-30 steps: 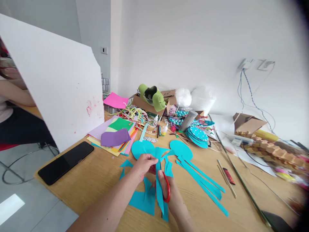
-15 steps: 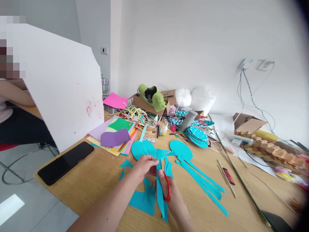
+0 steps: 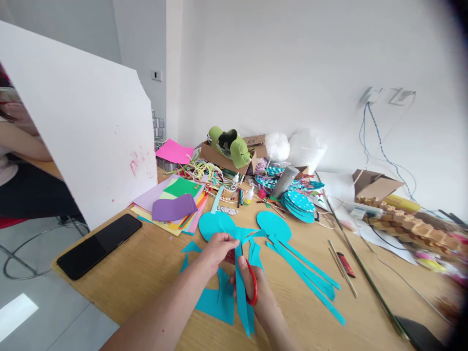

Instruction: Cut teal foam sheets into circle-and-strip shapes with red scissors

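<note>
My left hand (image 3: pixel 221 251) pinches the upper part of a long turquoise strip (image 3: pixel 241 297) between thumb and fingers. Around the red-handled scissors (image 3: pixel 253 285) my right hand (image 3: pixel 261 297) is closed, with the blades at the strip just below my left fingertips. Turquoise offcuts (image 3: pixel 219 306) lie beneath and beside both hands. Beyond them are two turquoise round pieces, a left disc (image 3: pixel 215 225) and a right disc (image 3: pixel 274 225). Several cut turquoise strips (image 3: pixel 310 278) fan out on the table to the right. My right fingers are partly hidden behind the strip.
A black phone (image 3: pixel 100 246) lies at the table's left edge beside a white board (image 3: pixel 84 122). Coloured sheets (image 3: pixel 175 207) are stacked behind. Dotted discs (image 3: pixel 298 207), a grey cylinder (image 3: pixel 285 182) and thin sticks (image 3: pixel 342 268) lie farther right. Behind the board sits another person.
The strip has turned slightly and looks narrower, its lower end shifting a little. My hands stay nearly in place, the scissors moving slightly left. The camera view has shifted a little.
</note>
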Demonstrator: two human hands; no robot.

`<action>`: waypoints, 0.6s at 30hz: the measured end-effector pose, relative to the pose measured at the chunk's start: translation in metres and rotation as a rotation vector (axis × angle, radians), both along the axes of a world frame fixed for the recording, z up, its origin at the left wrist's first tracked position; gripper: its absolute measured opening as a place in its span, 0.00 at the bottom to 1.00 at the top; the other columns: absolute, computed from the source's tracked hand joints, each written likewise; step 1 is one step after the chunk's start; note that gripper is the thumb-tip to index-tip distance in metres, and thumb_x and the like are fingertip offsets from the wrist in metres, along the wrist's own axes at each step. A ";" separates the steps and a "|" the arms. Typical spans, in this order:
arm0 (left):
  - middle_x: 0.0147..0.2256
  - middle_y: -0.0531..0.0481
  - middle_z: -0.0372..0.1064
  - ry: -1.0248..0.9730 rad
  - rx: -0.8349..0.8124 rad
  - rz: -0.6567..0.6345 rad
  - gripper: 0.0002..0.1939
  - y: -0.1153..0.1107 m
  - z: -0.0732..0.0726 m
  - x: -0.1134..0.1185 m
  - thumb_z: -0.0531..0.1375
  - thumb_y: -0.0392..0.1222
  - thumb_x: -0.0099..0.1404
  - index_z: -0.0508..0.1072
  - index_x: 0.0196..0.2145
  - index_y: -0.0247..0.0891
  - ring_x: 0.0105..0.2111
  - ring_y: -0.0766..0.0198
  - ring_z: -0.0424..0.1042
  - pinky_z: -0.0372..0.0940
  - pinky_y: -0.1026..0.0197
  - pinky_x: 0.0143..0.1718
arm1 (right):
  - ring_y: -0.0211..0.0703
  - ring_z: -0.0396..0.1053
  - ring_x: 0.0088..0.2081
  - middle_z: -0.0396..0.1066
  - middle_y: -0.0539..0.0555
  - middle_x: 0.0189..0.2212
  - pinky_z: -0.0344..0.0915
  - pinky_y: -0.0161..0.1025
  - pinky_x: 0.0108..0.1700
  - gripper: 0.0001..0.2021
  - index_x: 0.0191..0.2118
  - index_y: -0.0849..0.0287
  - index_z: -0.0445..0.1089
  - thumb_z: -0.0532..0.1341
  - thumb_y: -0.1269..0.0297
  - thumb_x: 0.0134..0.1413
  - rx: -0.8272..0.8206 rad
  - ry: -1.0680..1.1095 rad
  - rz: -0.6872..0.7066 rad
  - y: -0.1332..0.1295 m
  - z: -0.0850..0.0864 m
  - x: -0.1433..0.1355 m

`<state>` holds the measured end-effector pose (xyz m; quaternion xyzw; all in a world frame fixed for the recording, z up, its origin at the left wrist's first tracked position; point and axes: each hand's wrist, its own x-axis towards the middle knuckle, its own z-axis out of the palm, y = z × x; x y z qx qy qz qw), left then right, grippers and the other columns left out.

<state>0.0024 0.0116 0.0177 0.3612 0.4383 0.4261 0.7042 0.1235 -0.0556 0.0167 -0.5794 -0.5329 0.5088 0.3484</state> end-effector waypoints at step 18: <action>0.16 0.59 0.60 -0.022 -0.038 0.019 0.21 -0.001 -0.001 0.001 0.69 0.50 0.39 0.63 0.22 0.38 0.19 0.67 0.64 0.60 0.61 0.27 | 0.42 0.67 0.18 0.65 0.53 0.12 0.60 0.37 0.22 0.29 0.22 0.58 0.67 0.49 0.36 0.55 -0.021 0.088 -0.022 0.000 -0.002 -0.003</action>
